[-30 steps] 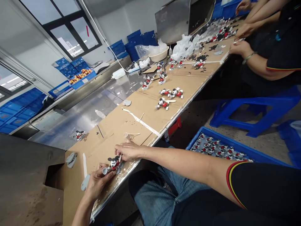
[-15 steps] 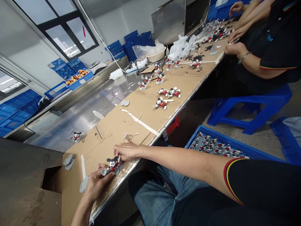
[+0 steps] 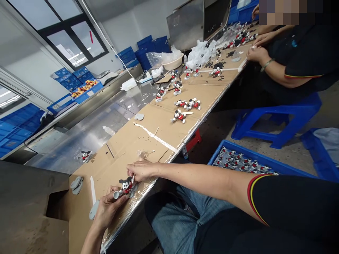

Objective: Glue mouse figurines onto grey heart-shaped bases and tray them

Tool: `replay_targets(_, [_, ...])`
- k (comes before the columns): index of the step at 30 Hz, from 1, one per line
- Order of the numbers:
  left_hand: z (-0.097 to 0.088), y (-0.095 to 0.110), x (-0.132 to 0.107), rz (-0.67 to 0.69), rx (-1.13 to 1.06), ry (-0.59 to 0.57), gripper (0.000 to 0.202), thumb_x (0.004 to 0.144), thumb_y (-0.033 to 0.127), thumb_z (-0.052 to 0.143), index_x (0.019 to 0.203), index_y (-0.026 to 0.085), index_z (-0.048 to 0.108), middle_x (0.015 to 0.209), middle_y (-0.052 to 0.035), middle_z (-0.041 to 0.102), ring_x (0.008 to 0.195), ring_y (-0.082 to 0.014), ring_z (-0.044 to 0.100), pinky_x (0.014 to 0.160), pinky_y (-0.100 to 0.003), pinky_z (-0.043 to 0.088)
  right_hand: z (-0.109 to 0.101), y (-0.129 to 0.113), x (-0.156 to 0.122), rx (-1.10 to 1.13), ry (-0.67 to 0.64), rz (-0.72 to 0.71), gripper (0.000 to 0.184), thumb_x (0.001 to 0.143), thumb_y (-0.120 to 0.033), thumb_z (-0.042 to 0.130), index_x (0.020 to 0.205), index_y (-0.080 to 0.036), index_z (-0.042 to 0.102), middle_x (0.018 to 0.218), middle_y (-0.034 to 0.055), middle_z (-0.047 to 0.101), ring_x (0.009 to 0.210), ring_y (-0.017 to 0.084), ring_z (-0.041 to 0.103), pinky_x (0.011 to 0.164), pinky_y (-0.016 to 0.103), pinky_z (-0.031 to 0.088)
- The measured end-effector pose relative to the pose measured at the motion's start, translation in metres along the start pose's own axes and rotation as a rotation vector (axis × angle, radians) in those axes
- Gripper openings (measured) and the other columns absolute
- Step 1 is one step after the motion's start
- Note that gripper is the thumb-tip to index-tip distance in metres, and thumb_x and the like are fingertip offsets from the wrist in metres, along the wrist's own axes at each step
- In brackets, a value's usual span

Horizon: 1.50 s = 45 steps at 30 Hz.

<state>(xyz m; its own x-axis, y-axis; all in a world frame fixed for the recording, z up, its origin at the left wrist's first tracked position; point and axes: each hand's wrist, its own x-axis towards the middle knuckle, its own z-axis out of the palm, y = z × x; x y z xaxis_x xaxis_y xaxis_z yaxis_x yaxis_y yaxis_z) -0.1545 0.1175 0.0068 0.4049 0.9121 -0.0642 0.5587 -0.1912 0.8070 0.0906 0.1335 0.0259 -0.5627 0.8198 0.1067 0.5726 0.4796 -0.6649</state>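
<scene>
My left hand is closed around a small mouse figurine in black, red and white, held low over the cardboard-covered table near its front edge. My right hand is pinched on a thin white stick whose tip touches the figurine's head. Both hands are close together above the table's metal rim.
Grey flat parts lie left of my hands. More figurines stand further along the table, one on the steel surface. A blue crate of figurines sits on the floor. Another person's hands work at the far end beside a blue stool.
The view has drifted slightly; my hands stay on the figurine and the stick with hardly any movement.
</scene>
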Motion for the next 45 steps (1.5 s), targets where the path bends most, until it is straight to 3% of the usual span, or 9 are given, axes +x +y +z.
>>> replay_targets(21, [-0.001,-0.003,0.0,-0.03,-0.014,-0.01,0.027,0.065,0.043,0.079,0.078,0.019,0.076,0.088,-0.0057,0.059,0.09,-0.0233,0.053,0.079,-0.031,0.042,-0.009,-0.008,-0.004,-0.033,-0.047,0.046,0.027,0.071,-0.024,0.068,0.096,-0.021,0.059,0.096,-0.0006,0.071,0.091,0.019,0.065,0.06,0.024,0.038])
replay_targets(40, [0.0,0.005,-0.001,0.022,0.051,-0.012,0.025,0.069,0.044,0.075,0.075,0.021,0.075,0.084,-0.0048,0.057,0.086,-0.0234,0.051,0.078,-0.033,0.04,-0.007,-0.003,-0.002,-0.046,-0.052,0.024,0.031,0.072,-0.028,0.068,0.101,-0.021,0.058,0.1,0.0003,0.071,0.095,0.02,0.065,0.062,0.024,0.038])
replay_targets(45, [0.002,0.007,-0.002,0.013,0.071,-0.017,0.025,0.072,0.045,0.072,0.075,0.02,0.074,0.08,-0.0031,0.055,0.085,-0.0219,0.05,0.077,-0.03,0.039,-0.002,0.0,0.0,-0.03,-0.009,0.018,0.032,0.073,-0.028,0.068,0.102,-0.022,0.057,0.1,-0.0005,0.072,0.098,0.02,0.065,0.064,0.025,0.039])
